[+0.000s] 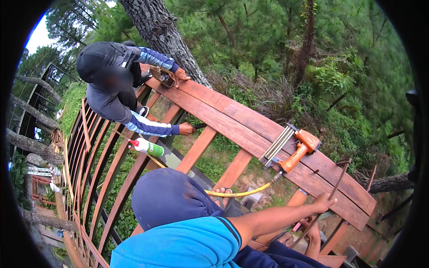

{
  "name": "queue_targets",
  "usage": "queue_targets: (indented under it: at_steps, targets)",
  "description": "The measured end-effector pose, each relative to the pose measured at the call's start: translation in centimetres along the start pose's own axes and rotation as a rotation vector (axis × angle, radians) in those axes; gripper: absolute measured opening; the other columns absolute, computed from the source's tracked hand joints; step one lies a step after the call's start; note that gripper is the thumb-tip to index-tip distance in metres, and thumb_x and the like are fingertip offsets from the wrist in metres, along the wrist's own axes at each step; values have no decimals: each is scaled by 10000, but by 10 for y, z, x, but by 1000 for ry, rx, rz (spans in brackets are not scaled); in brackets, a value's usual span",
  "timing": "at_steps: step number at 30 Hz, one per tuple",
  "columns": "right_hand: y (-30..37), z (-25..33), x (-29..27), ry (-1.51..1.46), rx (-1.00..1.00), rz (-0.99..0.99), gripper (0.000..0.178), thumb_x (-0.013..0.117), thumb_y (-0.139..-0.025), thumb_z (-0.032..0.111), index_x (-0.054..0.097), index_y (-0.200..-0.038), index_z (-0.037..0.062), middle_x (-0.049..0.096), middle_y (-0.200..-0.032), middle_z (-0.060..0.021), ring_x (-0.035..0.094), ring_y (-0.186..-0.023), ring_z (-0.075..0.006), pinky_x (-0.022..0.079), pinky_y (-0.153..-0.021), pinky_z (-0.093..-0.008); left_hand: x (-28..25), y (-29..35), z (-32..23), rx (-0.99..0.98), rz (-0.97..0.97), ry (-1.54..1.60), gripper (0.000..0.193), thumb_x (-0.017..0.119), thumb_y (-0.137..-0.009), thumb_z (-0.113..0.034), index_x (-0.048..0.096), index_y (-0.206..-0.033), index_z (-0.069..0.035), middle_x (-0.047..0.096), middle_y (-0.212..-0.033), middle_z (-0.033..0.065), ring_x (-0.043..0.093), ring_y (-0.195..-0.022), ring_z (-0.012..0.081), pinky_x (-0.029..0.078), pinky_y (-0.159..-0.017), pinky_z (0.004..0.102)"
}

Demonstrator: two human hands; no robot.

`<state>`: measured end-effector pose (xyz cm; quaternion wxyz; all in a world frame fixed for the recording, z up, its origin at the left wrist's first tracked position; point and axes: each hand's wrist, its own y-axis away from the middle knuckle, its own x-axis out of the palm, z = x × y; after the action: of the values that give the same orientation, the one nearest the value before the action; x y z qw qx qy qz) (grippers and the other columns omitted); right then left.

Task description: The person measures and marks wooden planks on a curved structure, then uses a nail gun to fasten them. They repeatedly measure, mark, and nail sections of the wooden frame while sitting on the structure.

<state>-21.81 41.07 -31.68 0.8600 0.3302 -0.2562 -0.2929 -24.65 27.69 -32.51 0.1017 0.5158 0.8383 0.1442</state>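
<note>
My left arm reaches across from a blue sleeve, and my left hand [324, 203] is closed around a thin, rusty metal bar [338, 184]. The bar slants over the edge of the reddish-brown deck boards [232, 117]. Below it, partly behind the bar, my right hand [311, 232] is closed beside a small pink thing [296, 227]. What its fingers grip is hard to make out. On the boards lies an orange nail gun [301, 151], touched by neither hand. A yellow air hose [252, 190] runs from it to the left, past my foot.
A co-worker [111, 85] crouches at far left, one hand at a wood block [163, 77], the other holding something dark. A white-green bottle [149, 147] with a red tip lies near open joists [118, 178]. Gaps between crosspieces show ground below. A tree trunk [163, 40] rises behind.
</note>
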Motion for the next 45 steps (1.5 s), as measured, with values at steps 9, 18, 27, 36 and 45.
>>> queue_targets:
  at_steps: [9,18,27,36,45]
  targets:
    - [-1,-3,-1,-17,-12,22,311,697,-929,0,535,-1193,-34,690,-921,-126,736,-748,-274,657,-679,-410,-7,0,-7,-70,96,-31,499,665,-937,-487,660,-933,12,679,-826,236,698,-847,395,513,-757,505]
    - [-5,-6,-6,-12,-19,23,301,706,-925,3,538,-1172,-34,690,-922,-135,737,-760,-295,652,-674,-419,-3,-2,-1,-39,39,-29,524,669,-938,-493,688,-1039,21,696,-875,256,702,-873,404,524,-782,503]
    - [3,-10,3,-409,14,59,349,659,-973,69,533,-1274,-52,697,-1036,-179,736,-829,-339,646,-744,-447,3,-2,5,-36,-8,12,450,665,-924,-472,664,-858,-27,664,-766,230,681,-773,419,500,-709,532]
    - [5,-10,-13,-90,-10,80,330,603,-1019,77,504,-1298,-70,669,-1057,-167,734,-887,-297,653,-774,-437,0,-1,1,-30,8,7,446,667,-926,-465,664,-895,-20,675,-808,246,682,-805,443,509,-728,531]
    - [5,-2,-2,136,10,-104,310,683,-965,59,542,-1227,-30,585,-950,-51,674,-788,-177,661,-686,-348,6,-2,9,0,-41,47,435,673,-918,-451,662,-834,-25,654,-751,242,685,-775,416,509,-717,526]
